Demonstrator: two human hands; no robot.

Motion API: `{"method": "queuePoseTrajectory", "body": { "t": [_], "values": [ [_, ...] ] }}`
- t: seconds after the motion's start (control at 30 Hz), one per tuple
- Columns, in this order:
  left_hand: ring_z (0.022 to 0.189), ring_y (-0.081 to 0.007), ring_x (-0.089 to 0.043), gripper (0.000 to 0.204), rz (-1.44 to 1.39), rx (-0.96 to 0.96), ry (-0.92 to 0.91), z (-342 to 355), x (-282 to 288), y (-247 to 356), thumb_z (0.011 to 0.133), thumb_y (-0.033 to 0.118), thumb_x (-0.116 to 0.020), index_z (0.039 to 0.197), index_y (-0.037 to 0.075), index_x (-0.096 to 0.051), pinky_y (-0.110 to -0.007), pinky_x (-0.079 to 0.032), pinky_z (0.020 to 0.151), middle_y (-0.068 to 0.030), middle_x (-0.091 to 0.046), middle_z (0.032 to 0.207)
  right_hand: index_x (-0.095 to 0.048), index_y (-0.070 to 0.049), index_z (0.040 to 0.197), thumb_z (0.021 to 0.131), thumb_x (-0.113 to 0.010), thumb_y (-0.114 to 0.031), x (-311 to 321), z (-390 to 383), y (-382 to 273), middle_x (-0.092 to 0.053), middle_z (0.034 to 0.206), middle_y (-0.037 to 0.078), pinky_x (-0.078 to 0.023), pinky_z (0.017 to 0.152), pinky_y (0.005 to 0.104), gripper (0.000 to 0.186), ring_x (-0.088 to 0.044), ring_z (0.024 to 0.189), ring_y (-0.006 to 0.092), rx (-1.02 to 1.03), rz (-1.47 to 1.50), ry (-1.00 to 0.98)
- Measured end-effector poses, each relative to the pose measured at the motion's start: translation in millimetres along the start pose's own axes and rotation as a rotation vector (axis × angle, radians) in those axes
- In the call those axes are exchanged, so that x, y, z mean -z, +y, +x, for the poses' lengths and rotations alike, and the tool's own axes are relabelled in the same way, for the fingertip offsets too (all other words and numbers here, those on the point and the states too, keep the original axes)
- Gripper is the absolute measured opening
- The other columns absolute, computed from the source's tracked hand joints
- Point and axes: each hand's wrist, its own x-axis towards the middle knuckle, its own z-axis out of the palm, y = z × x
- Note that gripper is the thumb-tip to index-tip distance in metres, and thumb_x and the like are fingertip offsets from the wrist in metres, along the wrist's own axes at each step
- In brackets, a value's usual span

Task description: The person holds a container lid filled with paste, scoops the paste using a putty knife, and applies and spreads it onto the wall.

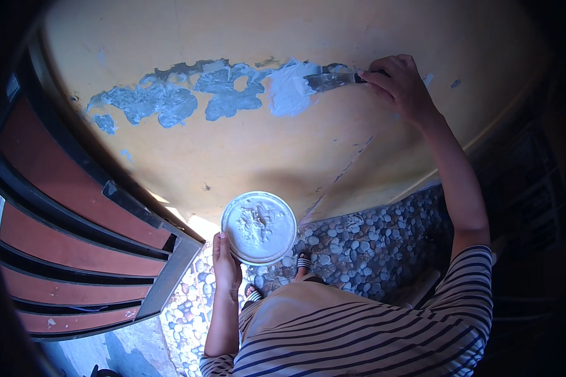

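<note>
A putty knife (331, 81) is gripped in my right hand (401, 87), its blade laid against the wall at the right edge of a fresh white putty patch (289, 88). To the left of that patch, peeled areas (229, 94) show grey-blue under the yellowish paint. Lower down, my left hand (227, 261) holds a round tub (229, 244) by its left side, thumb near the rim. White putty (258, 221) with a rough, scooped surface lies in the tub. The fingers under the tub are hidden.
The yellowish wall (245, 151) spans the view ahead, with a diagonal scratch (346, 168) low on it. A dark-framed gate with reddish panels (75, 232) stands at the left. Pebble-patterned flooring (358, 251) lies below, with my sandalled feet (303, 262) on it.
</note>
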Motion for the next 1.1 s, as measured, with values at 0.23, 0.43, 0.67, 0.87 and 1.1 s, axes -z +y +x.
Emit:
{"method": "queuePoseTrajectory", "body": {
  "t": [0.23,0.43,0.67,0.87,1.1],
  "values": [
    [0.108,-0.0173,-0.063,0.031,0.017,-0.001,0.021,21.7,4.2,14.9,0.106,0.030,-0.052,0.122,0.004,-0.054,-0.034,-0.051,0.095,-0.0086,-0.063,0.116,-0.067,-0.018,0.116,0.081,-0.077,-0.009,-10.2,-0.1,-1.3,-0.061,0.101,0.000,-0.042,0.093,0.0417,0.037,-0.062,0.096,0.0202,-0.021,-0.013,0.070],
    [0.108,-0.0164,-0.062,0.030,0.012,-0.001,0.011,33.2,-9.0,8.1,0.107,0.029,-0.051,0.122,0.003,-0.053,-0.033,-0.050,0.096,-0.0088,-0.063,0.115,-0.067,-0.019,0.116,0.080,-0.077,-0.009,-52.5,22.6,-26.2,-0.062,0.103,0.001,-0.042,0.092,0.0414,0.038,-0.062,0.096,0.0194,-0.001,0.003,0.098],
    [0.105,-0.0160,-0.062,0.028,0.015,0.002,0.005,34.0,-27.9,8.3,0.107,0.030,-0.052,0.117,0.004,-0.055,-0.032,-0.051,0.094,-0.0067,-0.064,0.112,-0.068,-0.017,0.115,0.082,-0.077,-0.009,-27.3,-14.9,15.3,-0.062,0.101,0.000,-0.042,0.091,0.0409,0.035,-0.062,0.097,0.0190,-0.125,-0.041,0.130],
    [0.105,-0.0163,-0.063,0.029,0.030,0.011,0.000,39.4,-25.9,6.3,0.107,0.031,-0.052,0.117,0.005,-0.056,-0.033,-0.051,0.094,-0.0064,-0.064,0.112,-0.068,-0.017,0.116,0.081,-0.078,-0.007,-31.3,-6.9,7.3,-0.062,0.102,0.000,-0.042,0.092,0.0408,0.038,-0.062,0.097,0.0196,-0.122,0.014,0.149],
    [0.105,-0.0154,-0.062,0.029,-0.015,-0.021,-0.002,41.2,5.1,30.9,0.107,0.030,-0.052,0.118,0.004,-0.056,-0.031,-0.050,0.095,-0.0062,-0.064,0.113,-0.067,-0.013,0.117,0.080,-0.078,-0.003,-41.1,12.7,-29.1,-0.064,0.104,0.003,-0.046,0.088,0.0406,0.040,-0.063,0.097,0.0238,-0.185,-0.018,0.175]
  ]
}}
